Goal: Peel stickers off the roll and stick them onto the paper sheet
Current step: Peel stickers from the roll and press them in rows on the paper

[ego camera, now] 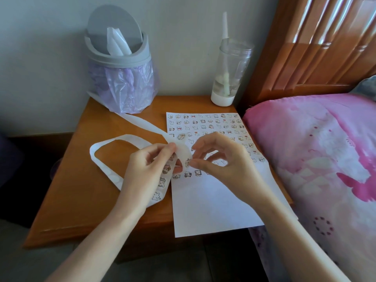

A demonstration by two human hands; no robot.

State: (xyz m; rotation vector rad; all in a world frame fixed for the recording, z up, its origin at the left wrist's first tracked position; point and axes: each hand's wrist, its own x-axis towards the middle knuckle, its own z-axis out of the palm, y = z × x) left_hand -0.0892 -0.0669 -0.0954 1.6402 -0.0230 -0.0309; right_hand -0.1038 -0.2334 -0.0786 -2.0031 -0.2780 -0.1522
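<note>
A white paper sheet [209, 202] lies on the wooden bedside table [77, 192], its upper half filled with rows of small cartoon stickers. My left hand [146, 174] grips the sticker strip [162, 182], a white backing tape carrying cartoon stickers, bent over its fingers. My right hand [219, 159] pinches a small sticker [188, 162] at the bend of the strip, just above the sheet. Used backing tape [105, 155] loops across the table to the left and runs up to the bin.
A grey swing-lid bin [120, 64] with a purple bag stands at the table's back left. A clear jar [230, 72] with a white base stands at the back right. A pink bed cover [321, 155] and wooden headboard [317, 43] border the table's right side.
</note>
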